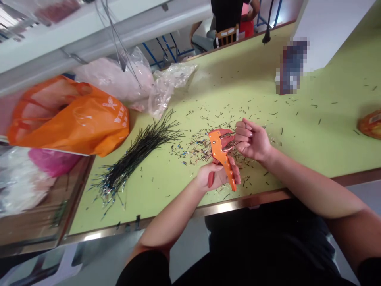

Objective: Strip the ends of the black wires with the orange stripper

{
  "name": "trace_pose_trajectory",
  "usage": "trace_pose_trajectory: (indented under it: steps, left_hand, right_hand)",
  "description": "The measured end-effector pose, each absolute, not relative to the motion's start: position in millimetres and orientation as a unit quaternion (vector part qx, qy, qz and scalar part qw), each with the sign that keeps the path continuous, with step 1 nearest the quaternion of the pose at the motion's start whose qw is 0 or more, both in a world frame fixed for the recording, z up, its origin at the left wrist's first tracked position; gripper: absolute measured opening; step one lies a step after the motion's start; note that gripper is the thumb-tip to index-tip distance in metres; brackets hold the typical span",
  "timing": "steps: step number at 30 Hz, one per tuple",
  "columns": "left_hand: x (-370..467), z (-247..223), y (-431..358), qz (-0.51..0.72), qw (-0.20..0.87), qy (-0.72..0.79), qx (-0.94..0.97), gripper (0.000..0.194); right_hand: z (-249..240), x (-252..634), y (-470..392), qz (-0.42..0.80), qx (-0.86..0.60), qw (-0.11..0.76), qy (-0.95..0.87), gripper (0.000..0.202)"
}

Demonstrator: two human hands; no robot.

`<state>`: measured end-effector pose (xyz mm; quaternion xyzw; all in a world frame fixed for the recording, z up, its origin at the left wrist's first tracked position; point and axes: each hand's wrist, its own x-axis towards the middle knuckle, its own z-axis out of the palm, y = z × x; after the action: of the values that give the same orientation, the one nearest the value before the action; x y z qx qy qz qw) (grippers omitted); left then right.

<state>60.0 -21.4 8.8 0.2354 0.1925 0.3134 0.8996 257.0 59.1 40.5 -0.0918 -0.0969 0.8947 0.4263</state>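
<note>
My left hand (216,174) grips the handles of an orange wire stripper (220,153) held over the green table (297,131). My right hand (253,139) is closed just right of the tool's jaws, fingers curled at its head; a thin wire seems pinched there, too small to be sure. A bundle of black wires (139,153) lies on the table to the left of the hands. Small cut wire scraps (196,149) are scattered around the tool.
An orange plastic bag (74,117) and clear plastic bags (166,85) sit at the table's left and back. An orange packet (370,124) lies at the right edge. Another person (229,18) is seated beyond the far side. A shelf with pink and white bags (29,174) is lower left.
</note>
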Motion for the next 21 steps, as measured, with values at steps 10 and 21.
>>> trace_pose_trajectory:
  steps: [10, 21]
  left_hand:
    - [58.7, 4.4, -23.8, 0.306, 0.899, 0.204, 0.238, 0.04]
    - [59.5, 9.2, -23.8, 0.314, 0.896, 0.19, 0.248, 0.034]
  right_hand:
    - [26.1, 237.6, 53.0, 0.91, -0.138, 0.389, -0.037, 0.048]
    - [31.2, 230.7, 46.6, 0.898, -0.206, 0.386, -0.047, 0.051]
